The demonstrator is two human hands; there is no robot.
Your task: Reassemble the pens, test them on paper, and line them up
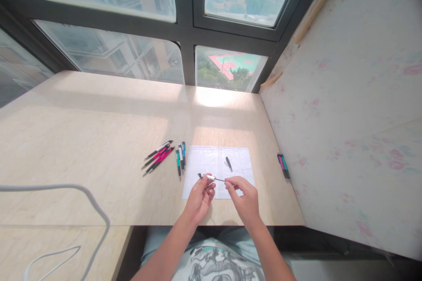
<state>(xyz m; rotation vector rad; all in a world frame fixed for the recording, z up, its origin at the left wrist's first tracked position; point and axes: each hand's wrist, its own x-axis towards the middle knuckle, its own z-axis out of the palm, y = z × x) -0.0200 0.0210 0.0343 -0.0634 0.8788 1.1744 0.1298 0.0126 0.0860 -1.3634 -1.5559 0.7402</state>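
Observation:
My left hand (201,195) is closed around the white upper barrel of a pen (209,177), its dark clip end pointing left. A thin dark refill (220,180) sticks out of the barrel's right end. My right hand (243,195) pinches the far end of that refill between thumb and fingers. Both hands are above the lower part of a white sheet of paper (198,160). On the sheet, just beyond my hands, lies a separate black grip section (229,164) of a pen. The refill's tip is hidden by my right fingers.
Left of the paper lie three pens (180,158) side by side, green, white and blue. Farther left is a group of several pink and white pens (158,158). Two pens (283,167) rest by the wall. A grey cable (89,197) curves across the lower left.

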